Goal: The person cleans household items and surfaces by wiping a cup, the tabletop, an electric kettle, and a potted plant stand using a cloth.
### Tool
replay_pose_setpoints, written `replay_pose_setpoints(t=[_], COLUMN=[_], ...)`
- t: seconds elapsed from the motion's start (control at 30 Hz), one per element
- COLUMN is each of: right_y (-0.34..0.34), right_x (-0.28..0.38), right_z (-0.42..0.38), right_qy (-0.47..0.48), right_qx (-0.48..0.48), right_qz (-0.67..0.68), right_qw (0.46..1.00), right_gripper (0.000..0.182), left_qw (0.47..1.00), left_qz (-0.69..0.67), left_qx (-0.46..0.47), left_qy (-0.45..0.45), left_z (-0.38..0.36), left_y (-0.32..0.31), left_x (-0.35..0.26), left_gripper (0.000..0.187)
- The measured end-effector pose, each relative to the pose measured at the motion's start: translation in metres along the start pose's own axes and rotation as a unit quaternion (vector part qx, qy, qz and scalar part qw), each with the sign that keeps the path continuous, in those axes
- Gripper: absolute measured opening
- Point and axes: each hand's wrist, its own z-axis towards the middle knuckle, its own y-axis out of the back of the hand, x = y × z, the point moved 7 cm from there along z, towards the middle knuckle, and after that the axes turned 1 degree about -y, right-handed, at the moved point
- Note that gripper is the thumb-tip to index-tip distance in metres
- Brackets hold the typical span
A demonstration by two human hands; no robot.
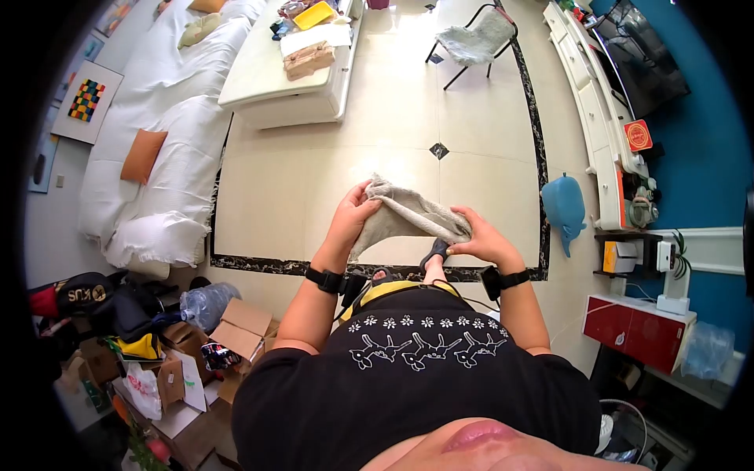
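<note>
A grey-beige cloth is stretched between my two hands in front of my body, above the tiled floor. My left hand pinches its upper left corner, and part of the cloth hangs down below that hand. At the other end, my right hand has its fingers closed round the bunched right corner. A fold runs across the cloth from one hand to the other. Each wrist wears a black strap with a small device.
White-covered sofa on the left; white coffee table with items ahead. Beyond stands a chair. A blue whale-shaped bin and red-fronted cabinet are at right. Cardboard boxes and bags crowd the lower left.
</note>
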Motion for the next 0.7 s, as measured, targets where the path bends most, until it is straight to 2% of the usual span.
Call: replay_pose_setpoints(t=[0.03, 0.07, 0.17, 0.2, 0.3, 0.33, 0.4, 0.43, 0.47, 0.53, 0.57, 0.6, 0.67, 0.7], right_y=[0.005, 0.013, 0.041, 0.054, 0.110, 0.122, 0.159, 0.174, 0.184, 0.213, 0.221, 0.226, 0.228, 0.231], right_x=[-0.009, -0.016, -0.040, -0.049, -0.061, -0.070, -0.075, -0.078, -0.079, -0.071, -0.073, -0.076, -0.076, -0.074], right_z=[0.007, 0.015, 0.033, 0.040, 0.056, 0.061, 0.064, 0.065, 0.064, 0.058, 0.058, 0.056, 0.055, 0.054], right_qy=[-0.013, -0.006, -0.105, -0.099, 0.031, 0.033, 0.119, 0.120, 0.117, 0.170, 0.186, 0.183, 0.183, 0.182], right_qx=[-0.004, -0.003, 0.033, 0.030, -0.045, -0.045, -0.140, -0.161, -0.160, -0.220, -0.221, -0.225, -0.182, -0.186], right_qz=[0.017, 0.020, 0.158, 0.166, 0.213, 0.216, 0.260, 0.280, 0.283, 0.283, 0.274, 0.275, 0.263, 0.260], right_qw=[1.000, 1.000, 0.981, 0.981, 0.976, 0.975, 0.948, 0.939, 0.938, 0.918, 0.917, 0.917, 0.930, 0.930], right_gripper=[0.061, 0.061, 0.029, 0.029, 0.023, 0.023, 0.018, 0.014, 0.014, 0.014, 0.016, 0.016, 0.019, 0.018], left_qw=[1.000, 0.999, 0.999, 0.999, 0.991, 0.991, 0.974, 0.953, 0.952, 0.905, 0.877, 0.876, 0.799, 0.796], left_qz=[-0.003, -0.005, 0.018, 0.028, 0.126, 0.129, 0.218, 0.299, 0.300, 0.419, 0.475, 0.476, 0.585, 0.588], left_qx=[-0.002, -0.004, 0.002, 0.004, -0.041, -0.042, -0.008, -0.010, -0.010, 0.015, 0.010, 0.015, 0.049, 0.058], left_qy=[-0.018, -0.037, -0.032, -0.033, 0.010, 0.010, 0.058, 0.053, 0.057, 0.077, 0.075, 0.077, 0.131, 0.134], left_z=[0.008, 0.017, 0.040, 0.048, 0.069, 0.077, 0.090, 0.098, 0.105, 0.123, 0.129, 0.137, 0.154, 0.162], left_y=[-0.009, -0.017, -0.033, -0.043, -0.069, -0.084, -0.117, -0.128, -0.136, -0.154, -0.160, -0.165, -0.168, -0.173], left_x=[-0.006, -0.010, -0.013, -0.018, -0.024, -0.027, -0.022, -0.022, -0.019, -0.011, -0.010, -0.007, 0.003, 0.003], left_gripper=[0.048, 0.049, 0.053, 0.053, 0.058, 0.058, 0.058, 0.054, 0.054, 0.052, 0.047, 0.047, 0.045, 0.045])
